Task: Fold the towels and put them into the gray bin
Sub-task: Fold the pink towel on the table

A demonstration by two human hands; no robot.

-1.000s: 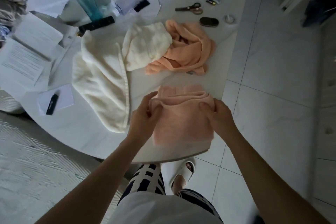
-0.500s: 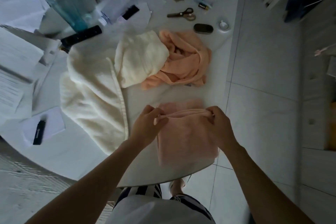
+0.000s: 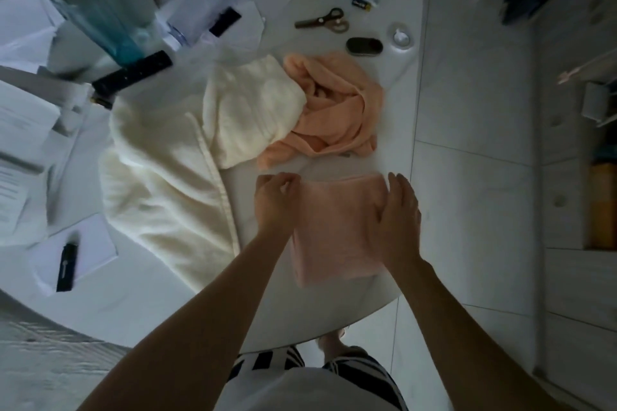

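Single head-worn wide-angle view, steeply downward and close over the white table [image 3: 140, 310] edge.

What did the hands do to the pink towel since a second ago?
Both hands carried the pink towel's fold away from the person and laid it flat. The right hand let go and now presses flat on it; the left hand stays curled at its far left corner. The cream towel and orange towel stayed put.

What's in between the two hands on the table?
The folded pink towel lies between the left hand and right hand, as the head view shows.
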